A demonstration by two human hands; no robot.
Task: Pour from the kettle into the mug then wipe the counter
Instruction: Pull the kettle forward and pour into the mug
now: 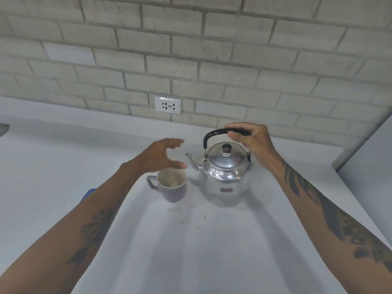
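Note:
A shiny metal kettle [224, 172] with a black arched handle stands on the white counter [191, 240], its spout pointing left. My right hand [250, 141] is closed around the top of that handle. Just left of the spout sits a purple mug [172, 186] with a pale inside, its handle turned left. My left hand [163, 154] hovers above the mug's far rim with fingers spread, holding nothing. A blue item [88, 194], mostly hidden behind my left forearm, lies on the counter.
A brick-pattern wall with a white power socket [168, 105] runs along the back of the counter. Small brown specks [191, 217] dot the counter in front of the mug and kettle. A grey edge [4, 128] shows at far left; the counter ends at right.

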